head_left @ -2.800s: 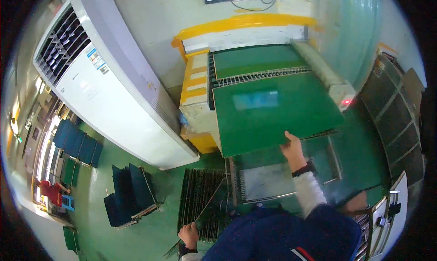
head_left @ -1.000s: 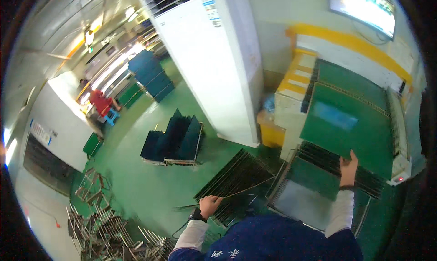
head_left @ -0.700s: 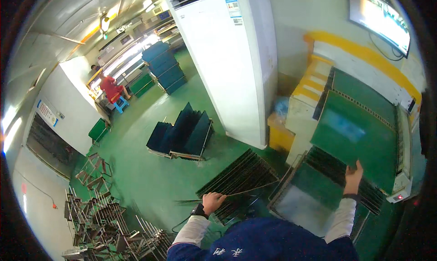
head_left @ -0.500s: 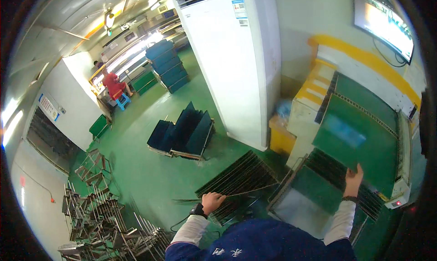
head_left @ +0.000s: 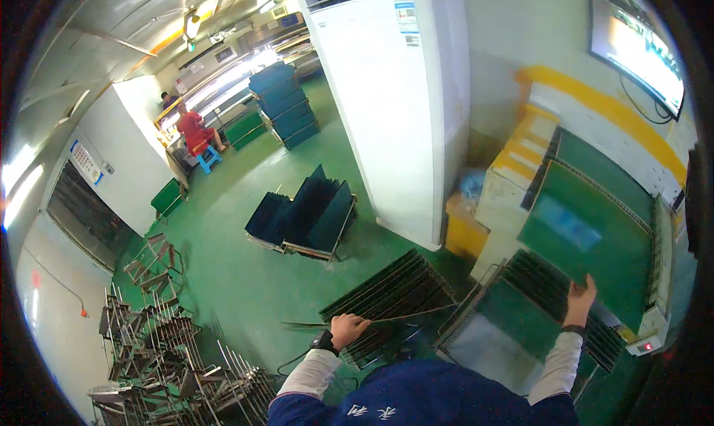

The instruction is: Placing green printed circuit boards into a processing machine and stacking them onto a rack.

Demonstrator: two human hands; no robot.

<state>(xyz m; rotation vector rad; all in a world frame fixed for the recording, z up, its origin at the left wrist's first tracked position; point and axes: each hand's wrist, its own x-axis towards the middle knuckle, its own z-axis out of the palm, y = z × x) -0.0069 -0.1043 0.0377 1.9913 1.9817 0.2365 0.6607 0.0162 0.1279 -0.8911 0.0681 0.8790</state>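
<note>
My left hand [head_left: 348, 331] is closed on the edge of a thin board [head_left: 405, 316], seen nearly edge-on. That board lies across a rack of dark upright boards [head_left: 390, 288] low in front of me. On the right, my right hand [head_left: 580, 301] is raised with fingers apart and nothing visible in it. It is over the near end of a large green panel [head_left: 587, 221] on a machine bed; whether it touches the panel, I cannot tell. Below it, a second rack of dark boards [head_left: 541, 281] stands beside a greyish panel [head_left: 491, 348].
A tall white air conditioner [head_left: 387, 114] rises ahead, near a yellow bin [head_left: 467, 229]. Racks of dark boards [head_left: 305, 218] stand on the green floor. Empty metal racks [head_left: 160, 352] crowd the lower left. A person in red [head_left: 195, 128] sits on a blue stool far off.
The whole view has shifted slightly, so the room sits a little lower and to the right. My left hand keeps its grip; my right hand stays raised near the green panel.
</note>
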